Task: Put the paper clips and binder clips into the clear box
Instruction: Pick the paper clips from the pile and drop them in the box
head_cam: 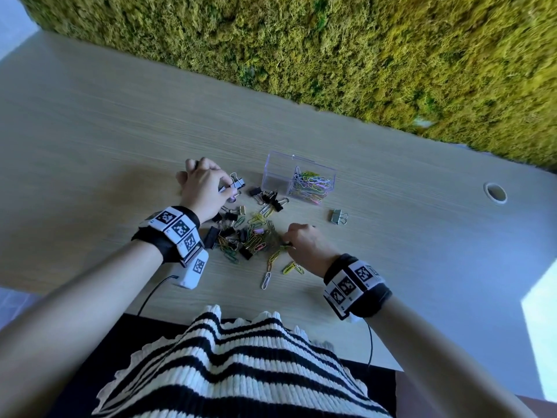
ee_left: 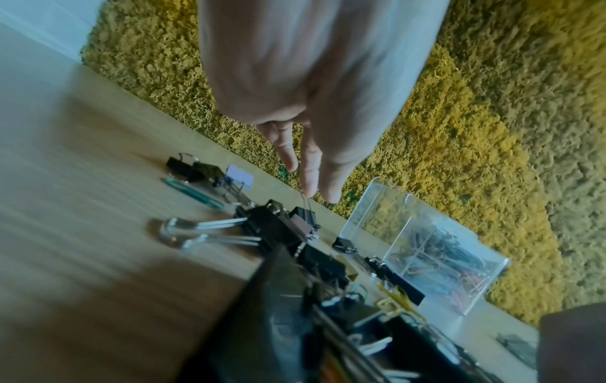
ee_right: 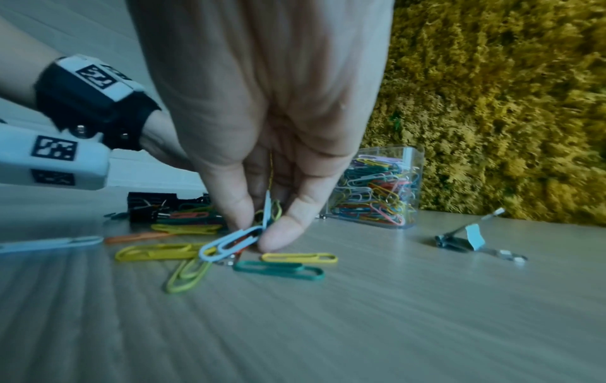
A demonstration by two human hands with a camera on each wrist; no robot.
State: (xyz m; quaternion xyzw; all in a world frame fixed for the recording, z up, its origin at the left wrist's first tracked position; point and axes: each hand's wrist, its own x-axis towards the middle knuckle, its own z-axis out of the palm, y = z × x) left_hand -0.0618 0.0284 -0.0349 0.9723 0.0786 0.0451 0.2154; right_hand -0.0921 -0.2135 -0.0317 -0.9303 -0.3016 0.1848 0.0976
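A clear box (head_cam: 272, 173) stands on the table; its right compartment holds many coloured paper clips, its left one looks empty. A mixed pile of paper clips and black binder clips (head_cam: 247, 233) lies in front of it. My left hand (head_cam: 230, 187) is left of the box and pinches the wire handle of a black binder clip (ee_left: 305, 215). My right hand (ee_right: 259, 235) is at the pile's right edge, thumb and finger pinching a light blue paper clip (ee_right: 229, 243) with a few others. The clear box (ee_right: 377, 189) stands just behind that hand.
A silver binder clip (head_cam: 339, 217) lies alone to the right of the pile. Loose paper clips (head_cam: 266, 280) trail toward the table's near edge. A round cable hole (head_cam: 495, 192) is far right. A moss wall (head_cam: 331, 49) borders the table's far side.
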